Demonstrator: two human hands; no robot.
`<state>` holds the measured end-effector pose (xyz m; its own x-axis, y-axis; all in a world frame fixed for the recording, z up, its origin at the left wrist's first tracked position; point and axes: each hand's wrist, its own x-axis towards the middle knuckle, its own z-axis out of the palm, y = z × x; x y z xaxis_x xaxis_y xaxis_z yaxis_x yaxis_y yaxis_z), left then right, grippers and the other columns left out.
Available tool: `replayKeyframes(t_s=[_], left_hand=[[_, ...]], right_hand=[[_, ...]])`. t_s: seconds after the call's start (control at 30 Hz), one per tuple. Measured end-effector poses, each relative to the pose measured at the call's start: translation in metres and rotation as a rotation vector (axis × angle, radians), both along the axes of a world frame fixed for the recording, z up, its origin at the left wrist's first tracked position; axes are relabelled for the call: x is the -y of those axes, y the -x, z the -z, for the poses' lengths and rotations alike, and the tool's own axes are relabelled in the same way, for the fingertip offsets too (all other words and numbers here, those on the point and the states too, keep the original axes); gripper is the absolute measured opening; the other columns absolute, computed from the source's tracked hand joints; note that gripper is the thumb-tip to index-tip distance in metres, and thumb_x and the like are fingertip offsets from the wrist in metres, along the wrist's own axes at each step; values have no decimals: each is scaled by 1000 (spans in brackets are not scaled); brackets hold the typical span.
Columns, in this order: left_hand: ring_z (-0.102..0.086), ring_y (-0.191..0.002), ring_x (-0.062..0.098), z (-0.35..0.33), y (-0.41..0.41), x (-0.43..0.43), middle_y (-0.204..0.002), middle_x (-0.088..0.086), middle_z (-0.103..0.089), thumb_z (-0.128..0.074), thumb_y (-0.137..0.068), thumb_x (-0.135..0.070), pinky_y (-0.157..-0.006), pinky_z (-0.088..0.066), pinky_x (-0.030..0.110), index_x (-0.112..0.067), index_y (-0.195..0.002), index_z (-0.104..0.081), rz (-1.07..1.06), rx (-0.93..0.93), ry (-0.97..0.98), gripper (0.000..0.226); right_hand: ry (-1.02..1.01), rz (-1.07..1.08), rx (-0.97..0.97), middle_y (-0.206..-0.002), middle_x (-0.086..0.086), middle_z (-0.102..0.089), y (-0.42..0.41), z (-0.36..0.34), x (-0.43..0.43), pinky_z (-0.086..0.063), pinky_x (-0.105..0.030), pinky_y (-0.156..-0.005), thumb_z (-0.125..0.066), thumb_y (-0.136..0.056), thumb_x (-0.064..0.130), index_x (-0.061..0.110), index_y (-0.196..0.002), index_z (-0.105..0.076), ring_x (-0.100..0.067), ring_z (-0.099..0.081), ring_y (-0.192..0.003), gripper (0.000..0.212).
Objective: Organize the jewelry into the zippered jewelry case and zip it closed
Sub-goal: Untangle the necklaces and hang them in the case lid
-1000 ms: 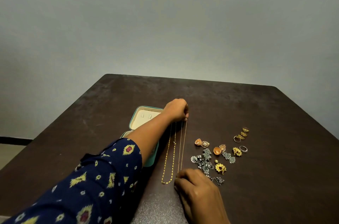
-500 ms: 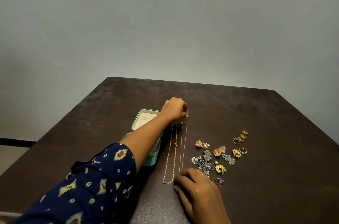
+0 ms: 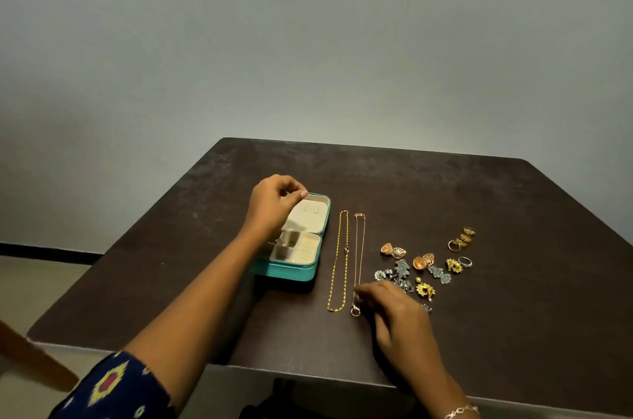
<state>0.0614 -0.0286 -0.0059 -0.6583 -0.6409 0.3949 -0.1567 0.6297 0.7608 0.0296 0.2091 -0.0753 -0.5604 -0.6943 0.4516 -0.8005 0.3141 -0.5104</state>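
The teal zippered jewelry case lies open on the dark table, showing cream compartments and its lid laid flat behind. My left hand hovers over the lid's far left corner, fingers curled, with nothing seen in them. Right of the case lie two necklaces stretched out straight: a yellow gold chain and a thinner chain ending in a small ring pendant. My right hand rests on the table with its fingertips at the thin chain's near end; it is blurred.
Loose earrings in gold, copper and silver lie scattered right of the chains. Several rings sit further right. The dark table has its near edge close to me, with a wooden chair part at the lower left.
My left hand has let go of the chains' far ends and moved left over the case lid. My right hand has slid slightly right, uncovering the thin chain's pendant.
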Motion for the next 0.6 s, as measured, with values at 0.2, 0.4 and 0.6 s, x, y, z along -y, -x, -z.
replayKeyframes(t_s=[0.2,0.4,0.6], left_hand=[[-59,-87,20,36,-50,6,-89,3,-64,-59,-87,-15,-81,-52,43,-16,-86,-68,-112,44,-78,9],[-55,-99,19,54,-70,6,-99,0,-60,-58,-88,-14,-86,-50,42,-21,-91,-65,-91,58,-125,10],[-54,-102,16,66,-77,0,-102,-5,-61,-58,-86,-10,-87,-48,38,-24,-97,-63,-36,50,-121,18]], right_hand=[[45,23,110,-94,6,-67,-2,-3,-2,-39,-5,-73,-56,-88,11,17,-101,-68,-4,-60,-84,19],[96,12,134,-90,13,-64,-3,-19,18,-42,-7,-70,-61,-86,12,18,-99,-69,-1,-59,-82,16],[88,-62,140,-88,8,-67,1,-39,56,-42,-7,-68,-67,-81,11,17,-91,-71,-4,-59,-78,13]])
